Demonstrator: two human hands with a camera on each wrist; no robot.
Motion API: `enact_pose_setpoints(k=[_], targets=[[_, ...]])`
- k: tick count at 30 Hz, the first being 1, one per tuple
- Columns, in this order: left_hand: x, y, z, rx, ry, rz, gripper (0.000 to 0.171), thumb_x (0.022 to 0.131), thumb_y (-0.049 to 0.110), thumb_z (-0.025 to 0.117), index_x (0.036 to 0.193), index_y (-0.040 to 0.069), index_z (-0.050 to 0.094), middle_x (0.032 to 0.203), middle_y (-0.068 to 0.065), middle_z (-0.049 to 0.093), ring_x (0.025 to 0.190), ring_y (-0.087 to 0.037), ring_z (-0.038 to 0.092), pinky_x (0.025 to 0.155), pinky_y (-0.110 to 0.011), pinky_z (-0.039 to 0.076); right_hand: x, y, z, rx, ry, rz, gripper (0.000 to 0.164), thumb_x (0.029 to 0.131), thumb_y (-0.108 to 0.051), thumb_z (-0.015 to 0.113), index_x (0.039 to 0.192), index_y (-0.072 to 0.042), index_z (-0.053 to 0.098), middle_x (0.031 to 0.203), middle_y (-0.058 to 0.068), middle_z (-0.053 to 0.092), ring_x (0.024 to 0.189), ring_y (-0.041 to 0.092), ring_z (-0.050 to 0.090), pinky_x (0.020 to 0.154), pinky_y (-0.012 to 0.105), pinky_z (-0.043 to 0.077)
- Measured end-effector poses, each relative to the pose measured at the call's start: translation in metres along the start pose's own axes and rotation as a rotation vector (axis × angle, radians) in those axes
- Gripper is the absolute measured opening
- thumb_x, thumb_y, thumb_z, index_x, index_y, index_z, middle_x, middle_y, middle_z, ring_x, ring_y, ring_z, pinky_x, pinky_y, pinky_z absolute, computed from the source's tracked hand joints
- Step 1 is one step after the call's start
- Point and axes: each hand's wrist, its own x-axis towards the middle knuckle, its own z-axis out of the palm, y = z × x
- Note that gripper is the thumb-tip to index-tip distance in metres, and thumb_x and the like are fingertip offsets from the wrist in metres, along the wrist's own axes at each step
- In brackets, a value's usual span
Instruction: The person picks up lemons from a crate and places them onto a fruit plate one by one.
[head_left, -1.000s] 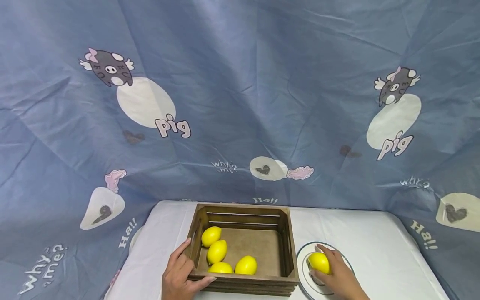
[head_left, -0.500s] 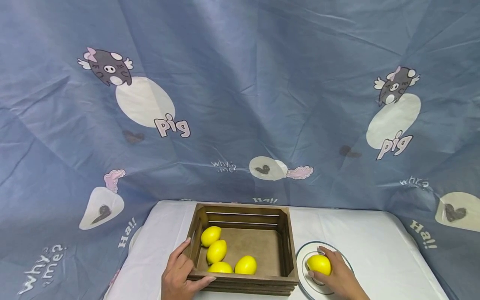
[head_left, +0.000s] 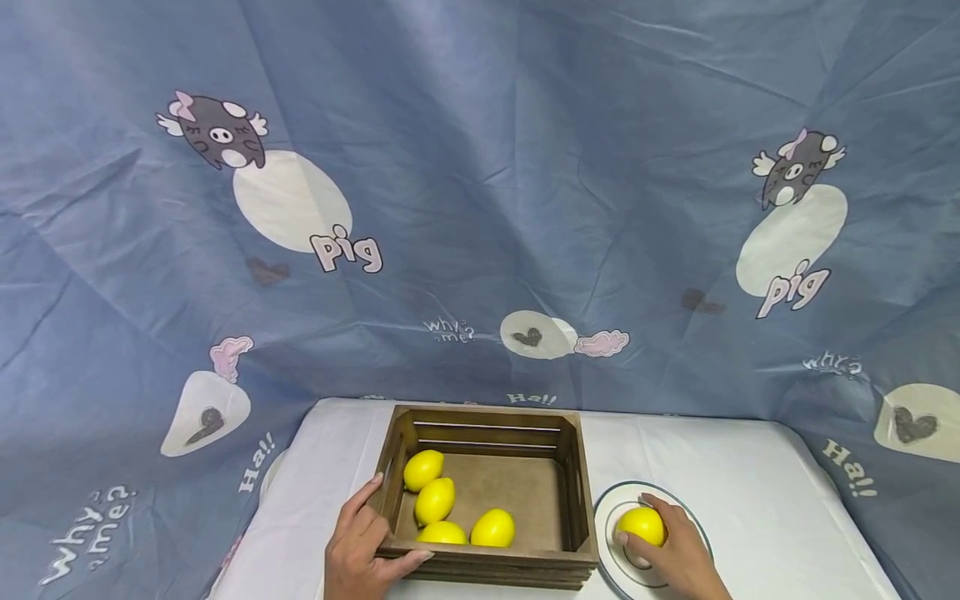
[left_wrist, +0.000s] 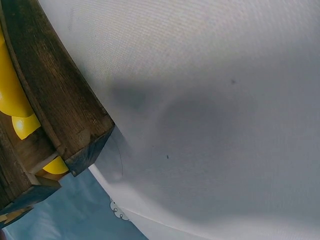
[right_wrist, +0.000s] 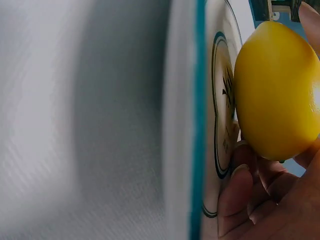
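At the lower right in the head view, my right hand (head_left: 678, 550) holds a yellow lemon (head_left: 641, 526) between thumb and fingers, over a white plate (head_left: 611, 560) with a dark teal rim. In the right wrist view the lemon (right_wrist: 275, 95) sits right at the plate's printed face, and curled fingers (right_wrist: 237, 192) show below it. My left hand (head_left: 360, 550) grips the near left corner of a brown wooden crate (head_left: 517, 560), thumb along the front rim and index finger at the left side. Several lemons (head_left: 492, 528) lie in the crate's left and front part.
A white cloth (head_left: 757, 500) covers the table under crate and plate. Behind it hangs a blue curtain (head_left: 480, 208) printed with pigs and words. The plate stands close beside the crate's right wall. In the left wrist view the slatted crate corner (left_wrist: 75, 115) fills the left side.
The lemon on the right has turned and shifted slightly within my right hand's fingers, staying over the plate. The left hand and crate keep their places.
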Motion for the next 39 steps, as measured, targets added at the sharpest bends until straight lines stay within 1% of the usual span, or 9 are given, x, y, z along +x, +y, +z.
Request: enact_pose_setpoints(k=[4, 7, 9, 12, 15, 20, 24, 34, 39], targets=[[0.0, 0.0, 0.0, 0.001, 0.008, 0.0, 0.068, 0.087, 0.068, 0.074, 0.064, 0.016, 0.036, 0.064, 0.003, 0.031, 0.094, -0.047, 0.066, 0.114, -0.031, 0.049, -0.001, 0.003, 0.002, 0.018, 0.025, -0.009, 0.086, 0.084, -0.052, 0.084, 0.144, 0.001, 0.055, 0.126, 0.02, 0.062, 0.106, 0.03, 0.061, 0.09, 0.045, 0.057], [-0.001, 0.0, 0.001, -0.002, 0.012, -0.003, 0.069, 0.086, 0.068, 0.075, 0.064, 0.016, 0.036, 0.064, 0.003, 0.031, 0.096, -0.047, 0.066, 0.114, -0.03, 0.049, -0.001, 0.004, 0.003, 0.041, 0.022, 0.029, 0.09, 0.086, -0.055, 0.082, 0.147, 0.003, 0.051, 0.131, 0.024, 0.059, 0.113, 0.035, 0.06, 0.097, 0.053, 0.055], [-0.001, 0.0, 0.001, -0.005, 0.012, -0.01, 0.069, 0.086, 0.068, 0.075, 0.064, 0.016, 0.036, 0.064, 0.003, 0.032, 0.098, -0.048, 0.066, 0.114, -0.03, 0.049, -0.001, 0.003, 0.003, 0.051, 0.021, 0.051, 0.092, 0.087, -0.057, 0.081, 0.148, 0.004, 0.049, 0.132, 0.026, 0.058, 0.115, 0.037, 0.06, 0.099, 0.055, 0.054], [-0.002, 0.001, 0.001, -0.009, 0.005, -0.02, 0.069, 0.085, 0.068, 0.075, 0.064, 0.016, 0.035, 0.065, 0.003, 0.032, 0.099, -0.047, 0.066, 0.115, -0.029, 0.048, -0.002, 0.004, 0.004, 0.061, 0.032, 0.07, 0.093, 0.086, -0.058, 0.081, 0.149, 0.003, 0.049, 0.132, 0.025, 0.058, 0.114, 0.036, 0.059, 0.099, 0.054, 0.054], [-0.002, 0.001, 0.001, -0.008, 0.001, -0.026, 0.069, 0.085, 0.068, 0.075, 0.064, 0.017, 0.036, 0.065, 0.004, 0.032, 0.1, -0.047, 0.066, 0.115, -0.028, 0.047, -0.003, 0.004, 0.005, 0.057, 0.053, 0.067, 0.093, 0.085, -0.059, 0.081, 0.149, 0.002, 0.05, 0.132, 0.024, 0.059, 0.115, 0.036, 0.059, 0.1, 0.054, 0.053], [-0.002, 0.001, 0.0, -0.011, 0.002, -0.029, 0.068, 0.085, 0.068, 0.075, 0.064, 0.016, 0.037, 0.065, 0.004, 0.033, 0.101, -0.047, 0.066, 0.115, -0.028, 0.047, -0.006, 0.005, 0.008, 0.057, 0.101, 0.006, 0.089, 0.084, -0.054, 0.084, 0.146, 0.002, 0.054, 0.13, 0.022, 0.062, 0.119, 0.04, 0.058, 0.101, 0.056, 0.05], [-0.001, 0.001, 0.001, -0.017, 0.007, -0.025, 0.068, 0.085, 0.068, 0.076, 0.064, 0.016, 0.037, 0.065, 0.004, 0.033, 0.101, -0.047, 0.066, 0.115, -0.029, 0.048, -0.008, 0.006, 0.01, 0.057, 0.126, -0.023, 0.086, 0.084, -0.051, 0.085, 0.146, 0.0, 0.055, 0.129, 0.021, 0.063, 0.119, 0.04, 0.058, 0.098, 0.054, 0.051], [0.0, 0.002, 0.0, -0.021, 0.004, -0.019, 0.069, 0.085, 0.068, 0.076, 0.064, 0.016, 0.036, 0.064, 0.003, 0.032, 0.099, -0.047, 0.066, 0.115, -0.029, 0.048, -0.008, 0.005, 0.012, 0.053, 0.11, 0.025, 0.09, 0.084, -0.057, 0.084, 0.148, -0.001, 0.053, 0.128, 0.02, 0.062, 0.116, 0.037, 0.058, 0.09, 0.047, 0.054], [0.0, 0.002, 0.0, -0.011, -0.001, -0.021, 0.069, 0.085, 0.068, 0.075, 0.064, 0.016, 0.037, 0.064, 0.003, 0.033, 0.1, -0.047, 0.066, 0.115, -0.028, 0.047, -0.007, 0.003, 0.012, 0.056, 0.103, 0.051, 0.091, 0.083, -0.057, 0.084, 0.148, -0.001, 0.052, 0.129, 0.021, 0.061, 0.115, 0.037, 0.056, 0.091, 0.048, 0.052]])
